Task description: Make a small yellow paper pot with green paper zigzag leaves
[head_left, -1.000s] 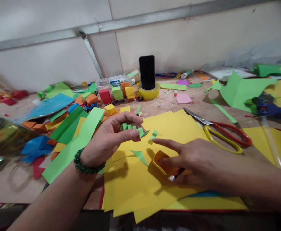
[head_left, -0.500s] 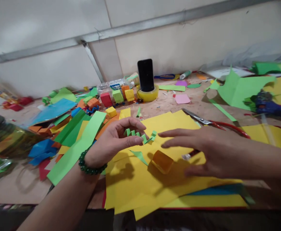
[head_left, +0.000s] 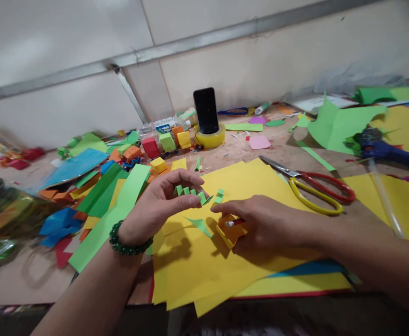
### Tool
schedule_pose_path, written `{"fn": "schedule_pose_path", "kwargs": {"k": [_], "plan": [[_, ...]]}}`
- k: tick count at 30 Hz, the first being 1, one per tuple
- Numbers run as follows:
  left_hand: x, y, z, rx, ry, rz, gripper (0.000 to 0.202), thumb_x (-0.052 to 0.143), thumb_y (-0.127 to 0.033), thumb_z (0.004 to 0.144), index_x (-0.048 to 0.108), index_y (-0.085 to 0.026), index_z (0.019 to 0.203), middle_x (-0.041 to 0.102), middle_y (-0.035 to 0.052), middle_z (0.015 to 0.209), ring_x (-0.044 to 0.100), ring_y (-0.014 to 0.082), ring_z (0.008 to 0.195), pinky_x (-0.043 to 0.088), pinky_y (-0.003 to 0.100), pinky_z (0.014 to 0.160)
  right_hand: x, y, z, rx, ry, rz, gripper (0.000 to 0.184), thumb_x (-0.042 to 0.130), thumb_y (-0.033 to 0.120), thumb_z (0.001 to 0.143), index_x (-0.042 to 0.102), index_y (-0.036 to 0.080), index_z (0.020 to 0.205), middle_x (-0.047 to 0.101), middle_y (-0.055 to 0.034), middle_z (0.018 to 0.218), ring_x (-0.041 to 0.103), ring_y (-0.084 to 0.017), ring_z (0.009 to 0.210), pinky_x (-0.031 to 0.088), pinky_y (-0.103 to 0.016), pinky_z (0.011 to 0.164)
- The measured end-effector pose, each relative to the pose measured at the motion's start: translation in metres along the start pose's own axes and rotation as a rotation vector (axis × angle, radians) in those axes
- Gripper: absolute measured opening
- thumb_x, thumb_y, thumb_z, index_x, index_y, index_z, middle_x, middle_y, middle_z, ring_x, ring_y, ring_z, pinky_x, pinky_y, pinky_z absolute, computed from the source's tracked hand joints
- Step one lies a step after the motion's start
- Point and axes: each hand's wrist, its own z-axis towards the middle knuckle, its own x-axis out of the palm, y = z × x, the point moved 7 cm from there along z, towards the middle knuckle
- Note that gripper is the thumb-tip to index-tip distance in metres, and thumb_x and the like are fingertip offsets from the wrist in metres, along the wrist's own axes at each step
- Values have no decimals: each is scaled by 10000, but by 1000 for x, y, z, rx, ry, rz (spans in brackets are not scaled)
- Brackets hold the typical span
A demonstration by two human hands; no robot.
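Note:
In my left hand (head_left: 169, 198), a light green accordion-folded paper strip (head_left: 187, 192) is held between the thumb and curled fingers. Its free end (head_left: 219, 196) sticks out to the right, close to my right index fingertip. My right hand (head_left: 260, 224) is closed around a small open yellow paper box (head_left: 229, 237), low over the yellow sheets. A pencil (head_left: 234, 223) is tucked in the same hand, its eraser end pointing left across the box. Under both hands lie stacked yellow paper sheets (head_left: 197, 270), with a pointed green paper scrap (head_left: 200, 226) on top.
Scissors (head_left: 316, 191) with red and yellow handles lie right of the sheets. A phone (head_left: 206, 110) stands in a yellow tape roll (head_left: 209, 138) at the back. Paper cubes (head_left: 168, 142), a plastic bottle (head_left: 155, 128) and coloured paper (head_left: 101, 191) crowd the left. A blue-handled tool (head_left: 393, 151) sits far right.
My right hand has moved left and down, the pencil with it, and closed on the yellow paper box, which has tilted. The left hand still holds the folded strip. The scissors' handles are now uncovered.

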Motion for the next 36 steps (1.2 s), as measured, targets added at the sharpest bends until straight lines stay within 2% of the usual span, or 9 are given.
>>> {"fn": "schedule_pose_path", "kwargs": {"k": [5,10,12,14,17,22,27,33,36], "plan": [[1,-1,0,4,14,17,232,739,-191,734,675,-196,957,627,18,880,583,105,744,504,202,683,5,1,-1,8,-33,7,656,707,338,674,539,226,1298,718,-50,1027,675,-193,799,438,-244,637],[-2,-1,0,12,-10,37,232,740,-198,734,676,-191,957,634,28,885,584,114,753,506,204,684,-2,2,-5,-36,-1,-29,833,778,418,606,464,250,1359,630,-70,1209,667,-236,889,467,-282,691],[-3,-2,-1,15,-18,39,232,742,-199,733,675,-191,955,635,29,889,584,114,756,507,201,679,-10,4,-9,-83,2,-62,716,769,365,632,520,275,1298,569,-69,1305,659,-239,942,471,-298,739],[-3,-2,-1,17,-15,40,236,743,-199,731,674,-192,957,634,29,894,584,113,758,507,196,676,-14,5,-14,-114,14,-96,503,747,321,673,618,295,1159,494,-53,1399,664,-223,938,469,-303,756],[-2,-2,0,25,-1,44,238,741,-192,735,672,-186,962,628,32,905,586,111,768,511,193,681,-10,7,-16,-121,65,-132,321,744,363,683,699,327,1000,432,-16,1464,684,-186,821,464,-287,684],[-1,-1,0,40,23,41,241,731,-177,746,667,-184,979,616,23,907,590,105,789,515,190,701,5,13,-11,-98,101,-182,185,692,421,711,742,341,869,471,20,1441,695,-174,763,436,-273,613],[1,0,0,34,47,16,238,725,-173,756,657,-189,984,608,10,904,587,88,785,515,184,716,5,15,-11,-115,30,-224,244,709,478,671,728,347,876,422,11,1476,698,-200,738,436,-301,602],[3,0,3,19,62,6,246,735,-178,749,634,-160,973,620,12,875,599,84,773,511,182,709,-5,20,-17,-181,-39,-203,294,722,518,676,705,327,898,571,-20,1339,673,-171,671,427,-284,578],[7,-2,3,27,81,43,226,733,-174,750,618,-148,943,625,12,851,604,88,781,508,186,718,-23,21,-23,-214,-142,-99,271,689,497,731,696,295,912,594,-41,1291,672,-167,768,452,-274,645]]}}
